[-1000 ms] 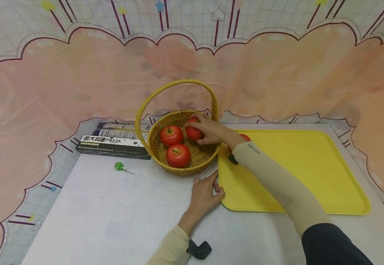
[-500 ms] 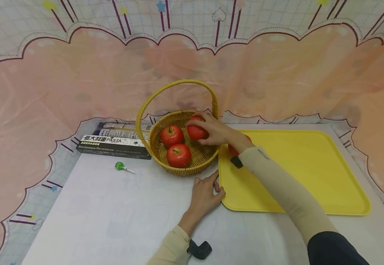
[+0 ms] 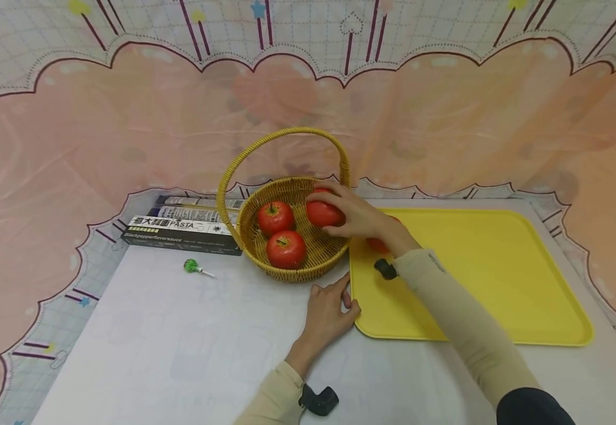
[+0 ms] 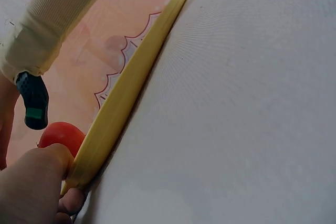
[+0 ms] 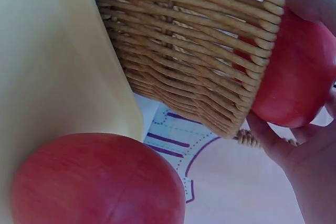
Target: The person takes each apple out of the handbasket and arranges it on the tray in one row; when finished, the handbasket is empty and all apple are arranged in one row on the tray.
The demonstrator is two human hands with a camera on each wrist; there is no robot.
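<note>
My right hand [image 3: 363,217] grips a red apple [image 3: 325,211] at the right rim of the yellow wicker basket [image 3: 308,275]. In the right wrist view, fingers and thumb curl round this apple [image 5: 302,72] beside the wicker wall [image 5: 184,40]. Two more red apples, one at the back [image 3: 276,218] and one nearer the front [image 3: 286,249], lie in the basket. Another apple [image 3: 378,245] rests on the yellow tray [image 3: 488,271], partly hidden behind my right wrist. My left hand [image 3: 326,313] pinches the tray's left edge near its front corner, thumb over the rim.
Left of the basket lie a black pasta box [image 3: 180,236] and dark printed packages [image 3: 191,213] behind it. A green lollipop [image 3: 191,266] sits on the white table [image 3: 180,342]. The basket's tall handle [image 3: 299,130] arches above it. A patterned cloth [image 3: 286,106] hangs at the back.
My right hand has moved the held apple rightward, from inside the basket to its right rim. More of the apple on the tray shows. My left hand has stayed still.
</note>
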